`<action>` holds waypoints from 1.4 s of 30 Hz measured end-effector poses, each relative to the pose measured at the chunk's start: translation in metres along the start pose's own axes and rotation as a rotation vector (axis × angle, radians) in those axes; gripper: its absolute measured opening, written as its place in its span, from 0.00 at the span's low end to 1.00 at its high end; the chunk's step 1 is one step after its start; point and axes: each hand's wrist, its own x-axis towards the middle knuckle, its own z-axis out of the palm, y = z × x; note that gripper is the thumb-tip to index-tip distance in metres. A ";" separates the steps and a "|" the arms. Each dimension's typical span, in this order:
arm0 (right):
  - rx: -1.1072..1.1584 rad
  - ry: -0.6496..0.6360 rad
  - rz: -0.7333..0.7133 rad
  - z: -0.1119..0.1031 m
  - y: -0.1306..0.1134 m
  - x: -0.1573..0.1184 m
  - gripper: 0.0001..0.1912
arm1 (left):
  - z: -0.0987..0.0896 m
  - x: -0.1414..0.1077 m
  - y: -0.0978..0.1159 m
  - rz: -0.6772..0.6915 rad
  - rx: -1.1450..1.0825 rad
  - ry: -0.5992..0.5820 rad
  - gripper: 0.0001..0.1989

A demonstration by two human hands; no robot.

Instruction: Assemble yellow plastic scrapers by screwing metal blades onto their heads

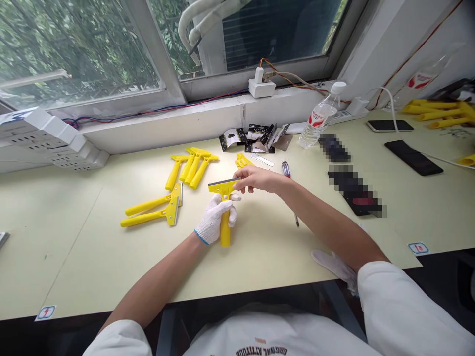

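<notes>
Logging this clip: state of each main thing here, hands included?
Left hand: gloved, closed around yellow scraper
Right hand: bare, at scraper's head, grip unclear
Yellow scraper: held, head forward
Water bottle: upright, capped
Screwdriver: lying down, partly hidden
Loose glove: unworn
White-edged phone: flat, screen dark
Black cards: heaped
Scrapers at left: lying

We've got smooth, kinda semi-glossy plastic on the held scraper [225, 232], with a metal-looking blade edge [223, 183]. Our white glove [211, 220] is matt, rough knit cloth. We're seeing clear, shiny plastic on the bottle [318, 119], plus a smooth, mostly matt tabletop [122, 267].
</notes>
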 end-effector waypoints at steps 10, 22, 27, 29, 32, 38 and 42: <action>0.339 0.042 0.063 0.005 0.017 0.013 0.16 | -0.003 0.004 0.000 0.044 -0.023 0.085 0.20; 0.301 0.035 0.076 -0.002 0.032 0.020 0.16 | -0.008 0.008 -0.001 0.007 -0.070 0.118 0.20; 0.304 0.041 0.073 0.002 0.030 0.021 0.15 | -0.011 0.009 -0.002 0.011 -0.097 0.109 0.16; 0.277 0.059 0.073 0.004 0.027 0.020 0.14 | -0.011 0.009 -0.002 0.010 -0.102 0.110 0.17; 0.216 0.091 0.062 0.006 0.024 0.019 0.12 | -0.010 0.009 -0.001 -0.004 -0.099 0.110 0.18; 0.099 0.122 0.027 0.007 0.021 0.017 0.11 | -0.008 0.009 0.001 -0.016 -0.078 0.084 0.18; 0.026 0.088 0.024 0.002 0.017 0.013 0.13 | -0.009 0.009 0.001 -0.018 -0.074 0.070 0.19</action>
